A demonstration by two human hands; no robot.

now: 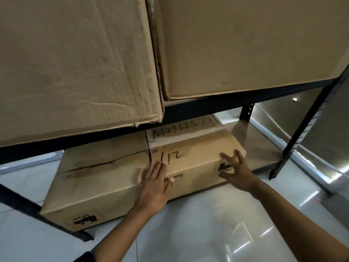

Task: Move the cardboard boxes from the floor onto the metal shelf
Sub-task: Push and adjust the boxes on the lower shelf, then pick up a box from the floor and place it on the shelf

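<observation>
A long flat cardboard box (105, 178) with handwritten numbers lies on the lowest level of the black metal shelf (207, 104), its front jutting out past the shelf edge. My left hand (153, 184) presses flat with straight fingers against the box's front upper edge near the middle. At the box's right front corner my right hand (236, 167) touches it with spread fingers on top and the thumb on the front face. Two large cardboard boxes (75, 63) (245, 44) stand side by side on the level above.
A black shelf upright (309, 120) slants down at the right, and another black frame bar (28, 205) crosses at the lower left. A bare part of the lowest shelf board (255, 140) shows right of the long box. The floor is glossy white tile (207, 224).
</observation>
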